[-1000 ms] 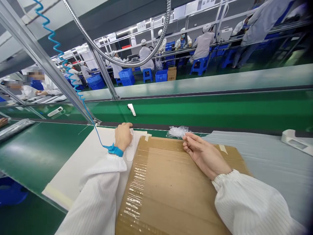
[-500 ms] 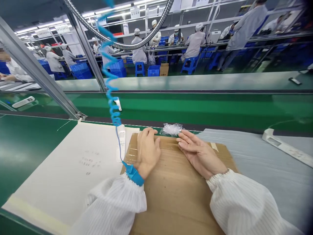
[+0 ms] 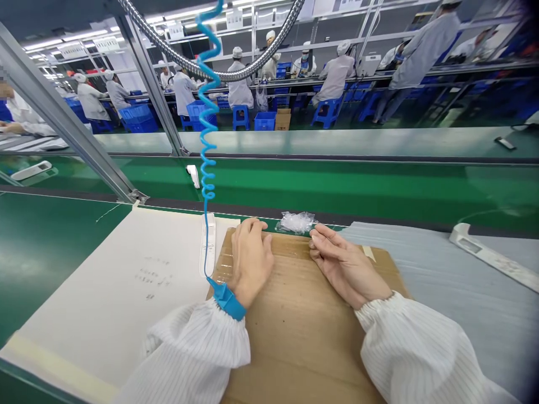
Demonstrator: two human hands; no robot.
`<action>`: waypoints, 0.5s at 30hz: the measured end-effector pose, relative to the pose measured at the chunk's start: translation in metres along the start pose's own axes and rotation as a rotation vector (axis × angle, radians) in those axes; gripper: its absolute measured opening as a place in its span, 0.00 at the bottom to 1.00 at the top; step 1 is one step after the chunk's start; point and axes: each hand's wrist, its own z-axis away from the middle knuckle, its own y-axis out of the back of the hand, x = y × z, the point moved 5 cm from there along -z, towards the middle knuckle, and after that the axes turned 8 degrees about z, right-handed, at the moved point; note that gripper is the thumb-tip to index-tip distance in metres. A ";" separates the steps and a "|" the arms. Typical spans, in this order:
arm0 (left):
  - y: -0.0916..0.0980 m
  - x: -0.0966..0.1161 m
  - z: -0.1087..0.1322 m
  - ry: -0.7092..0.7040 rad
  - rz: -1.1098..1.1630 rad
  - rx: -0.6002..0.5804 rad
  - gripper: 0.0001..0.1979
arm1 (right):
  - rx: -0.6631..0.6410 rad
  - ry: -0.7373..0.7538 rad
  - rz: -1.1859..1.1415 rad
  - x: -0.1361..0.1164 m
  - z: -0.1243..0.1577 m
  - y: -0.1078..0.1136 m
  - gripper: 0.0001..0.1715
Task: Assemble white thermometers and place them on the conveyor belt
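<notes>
My left hand point(image 3: 252, 258) rests palm down on a brown cardboard sheet point(image 3: 303, 336), near its far left corner. Its fingers are loosely bent with the thumb apart, and nothing shows in them. A blue wrist strap point(image 3: 228, 300) with a coiled blue cord point(image 3: 208, 123) is around that wrist. On the right part of the cardboard lies my right hand point(image 3: 345, 266), side down, fingers loosely curled and thumb near the index finger; no object shows in it. Just beyond its fingertips sits a small crumpled clear plastic bag point(image 3: 297, 222).
A white handheld part point(image 3: 208, 244) lies on a marked paper sheet point(image 3: 105, 280) at left. Another long white part point(image 3: 492, 255) rests on grey foam sheeting point(image 3: 455, 292). Beyond runs a green conveyor point(image 3: 337, 185) carrying white pieces. A metal post point(image 3: 76, 123) slants at left; co-workers sit behind.
My right hand's fingers have curled in slightly and shifted a little right. My left hand has moved slightly left. The coiled cord has swung right, and a white piece on the conveyor has moved left.
</notes>
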 end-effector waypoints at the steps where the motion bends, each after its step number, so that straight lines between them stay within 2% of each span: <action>1: 0.000 0.000 0.000 -0.002 0.001 0.001 0.09 | -0.006 0.004 0.006 0.000 0.000 0.001 0.21; 8: 0.002 -0.001 0.000 -0.016 0.005 0.018 0.09 | -0.001 -0.005 0.032 0.002 -0.001 0.004 0.27; 12: 0.001 -0.001 0.000 -0.011 -0.006 0.010 0.09 | 0.002 -0.009 0.013 0.002 -0.002 0.003 0.26; 15: 0.002 0.000 0.000 -0.010 -0.011 0.003 0.09 | 0.017 -0.020 -0.003 0.001 0.000 0.000 0.22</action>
